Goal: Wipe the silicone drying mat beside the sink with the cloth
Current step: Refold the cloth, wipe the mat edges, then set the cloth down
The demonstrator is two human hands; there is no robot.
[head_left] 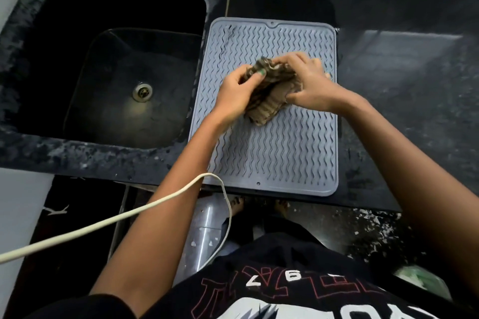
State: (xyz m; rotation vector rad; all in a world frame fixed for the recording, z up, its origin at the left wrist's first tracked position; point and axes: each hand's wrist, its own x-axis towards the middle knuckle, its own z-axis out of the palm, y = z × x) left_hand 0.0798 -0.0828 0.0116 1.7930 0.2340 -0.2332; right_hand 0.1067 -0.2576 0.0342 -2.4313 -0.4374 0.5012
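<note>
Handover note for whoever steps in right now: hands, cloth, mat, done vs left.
Left hand: gripping the left side of the cloth, thumb on top.
Right hand: gripping the cloth's right side.
The cloth is bunched between both hands, over the middle of the grey silicone drying mat; whether it touches the mat is unclear.
The mat lies flat on the dark counter, right of the sink, its near edge at the counter's front.
Done: cloth in hand and gathered over the mat.
Left: I can't tell how much is already wiped; safest to wipe the whole mat, far end to near edge.
</note>
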